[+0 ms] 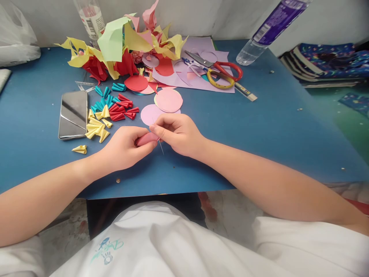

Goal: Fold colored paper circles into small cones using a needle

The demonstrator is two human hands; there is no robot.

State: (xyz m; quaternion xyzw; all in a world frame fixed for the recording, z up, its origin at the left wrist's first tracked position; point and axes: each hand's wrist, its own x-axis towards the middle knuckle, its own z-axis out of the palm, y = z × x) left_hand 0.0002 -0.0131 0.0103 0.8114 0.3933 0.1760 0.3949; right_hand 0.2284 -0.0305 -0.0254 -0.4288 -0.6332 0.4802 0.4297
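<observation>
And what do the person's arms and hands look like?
The left hand and right hand are bare, and no watch or bracelet shows. The forearms are uncovered too. Loose white sleeves reach about the elbows, matching the white shirt, which has a small blue and green print.

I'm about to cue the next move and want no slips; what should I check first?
1. Left hand holding the pink paper: ok.
2. Right hand pinching the rod: ok.
3. Rod snug against the paper: cannot tell, fingers hide the contact.
4. Cones apart from both hands: ok.
5. Scissors clear of the hands: ok, farther back, right.
</observation>
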